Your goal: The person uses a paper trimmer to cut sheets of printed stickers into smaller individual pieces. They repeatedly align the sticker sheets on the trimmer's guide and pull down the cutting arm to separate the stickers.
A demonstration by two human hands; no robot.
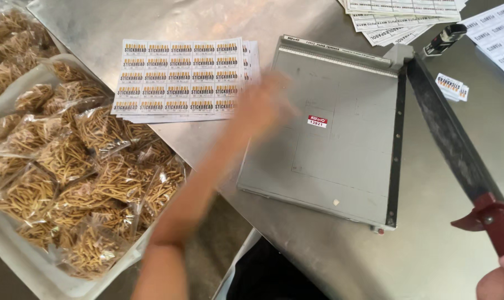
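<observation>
Presently the left hand [263, 103], blurred, grip undeterminable, hovers between the label sheets [182, 78] and the paper cutter [330, 139] mid-counter; the right hand [499, 280] holds the raised cutter handle [493, 216] near the right edge.

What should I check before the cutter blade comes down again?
1. Blade arm raised off the cutter board: ok, it stands open at an angle.
2. Right hand on the red handle: ok, at the frame's lower right edge, mostly cut off.
3. Left hand away from the cutting edge: ok, blurred, at the board's left side near the sheets.
4. Sheet on the board: not ok, only a small red and white sticker shows there.
5. Label sheets within reach: ok, stacked left of the board.
6. Left fingers holding a sheet: cannot tell, too blurred.
</observation>
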